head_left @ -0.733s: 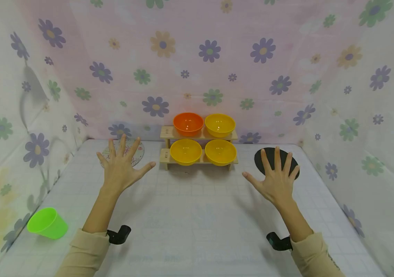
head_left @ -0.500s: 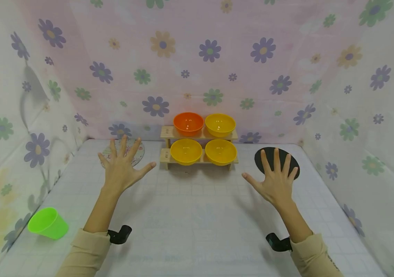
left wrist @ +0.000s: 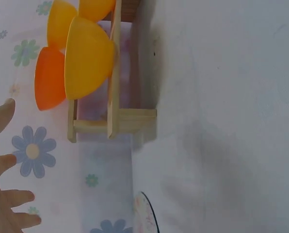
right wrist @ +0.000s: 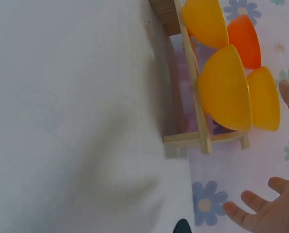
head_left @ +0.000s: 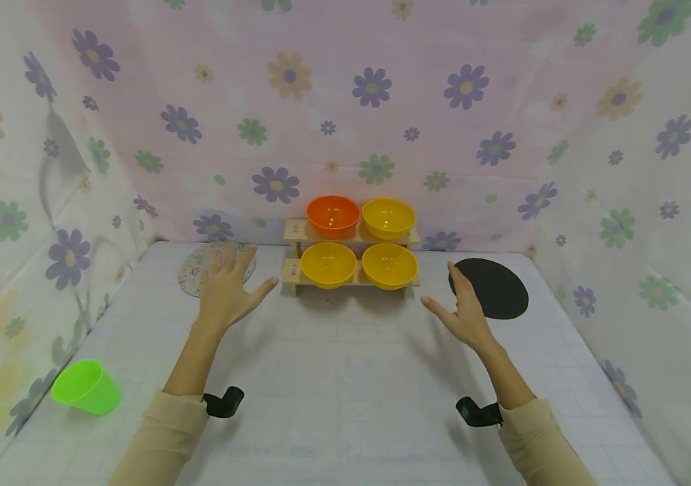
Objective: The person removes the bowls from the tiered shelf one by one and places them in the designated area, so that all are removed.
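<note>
A two-tier wooden rack (head_left: 291, 269) stands at the back of the table. It carries an orange bowl (head_left: 333, 214) and a yellow bowl (head_left: 389, 217) on top, and two yellow bowls (head_left: 328, 264) (head_left: 389, 265) below. My left hand (head_left: 230, 287) hovers open just left of the rack, over the edge of a round floral mat (head_left: 200, 270). My right hand (head_left: 461, 310) hovers open right of the rack, beside a round black mat (head_left: 494, 288). Neither hand holds anything. The wrist views show the rack (left wrist: 115, 121) (right wrist: 202, 138) from the side, with straight fingers (left wrist: 6, 199) (right wrist: 251, 204) at the frame edges.
A green cup (head_left: 86, 387) lies tilted at the front left of the table (head_left: 345, 385). Flowered cloth walls (head_left: 345, 101) close in the back and both sides.
Both hands have moved forward and inward toward the rack. The right hand has slid off the black mat and turned more edge-on; the left hand's fingers are less spread.
</note>
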A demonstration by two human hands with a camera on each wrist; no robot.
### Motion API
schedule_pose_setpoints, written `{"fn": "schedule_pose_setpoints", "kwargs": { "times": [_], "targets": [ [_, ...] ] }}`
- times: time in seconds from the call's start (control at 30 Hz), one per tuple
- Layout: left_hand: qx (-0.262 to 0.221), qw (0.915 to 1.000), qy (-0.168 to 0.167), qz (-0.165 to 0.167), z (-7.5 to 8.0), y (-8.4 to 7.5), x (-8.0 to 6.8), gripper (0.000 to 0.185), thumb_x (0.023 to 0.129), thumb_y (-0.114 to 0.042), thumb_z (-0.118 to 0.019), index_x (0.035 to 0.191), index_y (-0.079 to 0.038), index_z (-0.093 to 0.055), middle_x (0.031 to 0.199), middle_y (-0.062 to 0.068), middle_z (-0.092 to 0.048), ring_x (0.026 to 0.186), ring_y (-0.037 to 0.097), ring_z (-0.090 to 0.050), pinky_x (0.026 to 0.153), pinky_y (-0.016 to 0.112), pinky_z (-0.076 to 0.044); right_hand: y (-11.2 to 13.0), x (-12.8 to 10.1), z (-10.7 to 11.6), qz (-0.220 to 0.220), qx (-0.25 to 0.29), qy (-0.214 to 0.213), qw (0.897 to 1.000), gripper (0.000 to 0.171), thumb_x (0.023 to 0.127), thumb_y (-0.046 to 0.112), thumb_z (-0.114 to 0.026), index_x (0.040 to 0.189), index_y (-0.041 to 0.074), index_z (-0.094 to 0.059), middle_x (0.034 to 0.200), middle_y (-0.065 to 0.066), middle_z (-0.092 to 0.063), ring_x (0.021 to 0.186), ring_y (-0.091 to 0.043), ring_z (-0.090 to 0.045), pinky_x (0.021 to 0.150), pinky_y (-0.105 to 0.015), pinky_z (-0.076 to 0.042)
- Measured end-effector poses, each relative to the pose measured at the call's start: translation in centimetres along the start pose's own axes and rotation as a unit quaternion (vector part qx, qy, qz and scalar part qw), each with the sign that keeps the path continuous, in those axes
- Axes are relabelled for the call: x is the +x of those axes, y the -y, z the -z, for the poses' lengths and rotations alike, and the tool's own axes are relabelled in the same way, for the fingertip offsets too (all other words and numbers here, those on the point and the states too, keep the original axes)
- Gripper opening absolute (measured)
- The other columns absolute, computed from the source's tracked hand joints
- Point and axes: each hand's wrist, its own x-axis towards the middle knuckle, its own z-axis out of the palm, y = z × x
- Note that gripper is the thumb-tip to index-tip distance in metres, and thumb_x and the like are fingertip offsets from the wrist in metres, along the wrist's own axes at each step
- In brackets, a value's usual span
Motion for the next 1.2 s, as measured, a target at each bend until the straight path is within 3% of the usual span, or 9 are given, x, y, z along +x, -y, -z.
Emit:
{"fn": "schedule_pose_setpoints", "kwargs": {
  "times": [0.13,0.23,0.37,0.47,0.6,0.8,0.93,1.07,1.2],
  "targets": [
    [-0.042,0.9987,-0.02,-0.019,-1.5,-0.2,0.9,0.073,0.086,-0.051,-0.059,0.143,-0.008,-0.039,0.126,0.027,-0.055,0.104,0.048,-0.056,0.081,0.061,-0.046,-0.6,0.9,-0.8,-0.013,0.048,0.009,0.999,0.088,0.088,0.036,-0.065,0.152,0.014,-0.009,0.152,-0.024,-0.015,0.124,-0.048,-0.039,0.089,-0.059,-0.044],
    [-0.086,0.9952,-0.036,-0.031,-3.1,-0.1,1.7,0.068,0.086,-0.043,-0.063,0.137,-0.003,-0.045,0.109,0.027,-0.064,0.086,0.044,-0.062,0.071,0.052,-0.052,-1.0,1.5,-1.3,-0.023,0.068,0.019,0.997,0.088,0.087,0.034,-0.066,0.152,0.017,-0.01,0.153,-0.022,-0.016,0.123,-0.047,-0.042,0.088,-0.056,-0.047],
    [-0.191,0.9814,-0.017,-0.014,-5.6,0.3,2.6,0.063,0.088,-0.036,-0.062,0.138,-0.003,-0.043,0.118,0.029,-0.059,0.101,0.044,-0.06,0.084,0.053,-0.049,-1.3,2.4,-2.0,-0.031,0.087,0.025,0.995,0.089,0.085,0.032,-0.069,0.152,0.019,-0.013,0.152,-0.022,-0.018,0.12,-0.045,-0.045,0.086,-0.053,-0.05],
    [-0.273,0.962,-0.002,0.015,-7.2,0.5,3.2,0.059,0.09,-0.03,-0.062,0.138,-0.003,-0.042,0.125,0.031,-0.054,0.108,0.045,-0.056,0.089,0.053,-0.047,-1.5,3.0,-2.6,-0.036,0.097,0.029,0.994,0.089,0.083,0.032,-0.071,0.151,0.019,-0.016,0.151,-0.022,-0.021,0.116,-0.044,-0.049,0.084,-0.05,-0.051],
    [-0.336,0.9409,-0.009,0.041,-8.8,0.6,3.7,0.056,0.09,-0.024,-0.062,0.137,0.0,-0.044,0.13,0.031,-0.049,0.108,0.045,-0.056,0.09,0.049,-0.049,-1.5,3.7,-3.2,-0.037,0.122,0.044,0.991,0.086,0.083,0.03,-0.072,0.15,0.02,-0.02,0.15,-0.022,-0.025,0.114,-0.043,-0.052,0.083,-0.049,-0.052],
    [-0.357,0.9323,-0.021,0.055,-10.4,0.2,4.8,0.05,0.091,-0.021,-0.061,0.133,0.003,-0.047,0.134,0.026,-0.049,0.112,0.043,-0.055,0.093,0.046,-0.048,0.4,3.9,-3.1,-0.014,0.176,0.055,0.983,0.08,0.082,0.015,-0.072,0.148,0.007,-0.027,0.147,-0.024,-0.029,0.115,-0.048,-0.048,0.087,-0.054,-0.048],
    [-0.37,0.9254,-0.052,0.065,-11.2,-0.2,5.3,0.044,0.09,-0.018,-0.063,0.126,0.005,-0.054,0.128,0.024,-0.055,0.107,0.042,-0.057,0.089,0.048,-0.049,2.2,3.8,-3.0,0.006,0.191,0.054,0.98,0.076,0.082,0.005,-0.07,0.144,-0.004,-0.027,0.144,-0.028,-0.031,0.115,-0.05,-0.046,0.09,-0.059,-0.044],
    [-0.368,0.9237,-0.069,0.081,-11.8,-0.4,5.7,0.043,0.088,-0.017,-0.065,0.122,0.007,-0.057,0.123,0.025,-0.058,0.102,0.041,-0.059,0.084,0.048,-0.051,3.0,4.0,-3.3,0.01,0.19,0.053,0.98,0.068,0.082,0.003,-0.069,0.139,-0.01,-0.032,0.14,-0.03,-0.035,0.111,-0.049,-0.047,0.095,-0.06,-0.039],
    [-0.369,0.9216,-0.07,0.098,-12.3,-0.3,5.9,0.042,0.088,-0.015,-0.064,0.123,0.006,-0.057,0.127,0.026,-0.055,0.11,0.041,-0.056,0.091,0.048,-0.048,3.2,4.1,-3.8,0.004,0.193,0.047,0.98,0.063,0.082,0.005,-0.07,0.132,-0.013,-0.037,0.136,-0.03,-0.039,0.108,-0.048,-0.048,0.096,-0.058,-0.039]
  ]
}}
